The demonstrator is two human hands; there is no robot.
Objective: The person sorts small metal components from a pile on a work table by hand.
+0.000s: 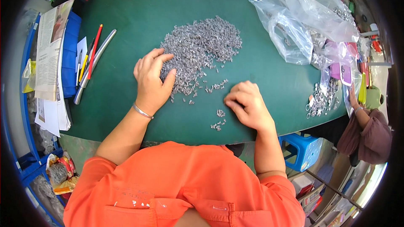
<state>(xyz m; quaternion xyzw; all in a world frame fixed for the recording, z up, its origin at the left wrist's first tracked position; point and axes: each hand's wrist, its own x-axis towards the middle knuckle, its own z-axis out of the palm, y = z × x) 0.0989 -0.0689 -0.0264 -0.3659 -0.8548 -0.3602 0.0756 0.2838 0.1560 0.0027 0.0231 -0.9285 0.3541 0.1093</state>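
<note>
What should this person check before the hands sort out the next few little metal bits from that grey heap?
1. Left hand at the pile of small metal parts: ok, fingers rest on its edge.
2. Right hand clear of the heap: ok, it lies curled on the green table.
3. Anything held in the right hand: cannot tell, fingers hide it.
4. Small sorted cluster kept apart from the heap: ok.
5. Clear plastic bags out of the way: ok, off to the right.
</note>
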